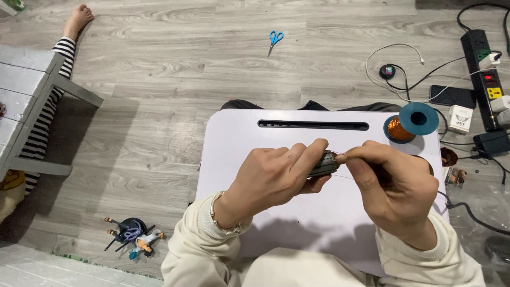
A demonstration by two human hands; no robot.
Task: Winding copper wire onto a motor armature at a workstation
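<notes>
My left hand [276, 178] grips a small dark grey cylindrical motor core [325, 162] above a white lap table [234, 154]. My right hand [390, 183] pinches a thin copper wire [345, 176] right at the core's end, its fingertips touching the core. A spool of copper wire [410, 123] with a teal flange lies at the table's far right corner. Most of the core is hidden by my fingers.
Blue scissors [275, 39] lie on the wooden floor ahead. A power strip [486, 69], cables, a phone [452, 96] and a small white box [460, 118] sit at the right. Another person's striped leg [50, 101] and a grey bench [32, 101] are at the left; a toy figure [134, 236] lies near my left elbow.
</notes>
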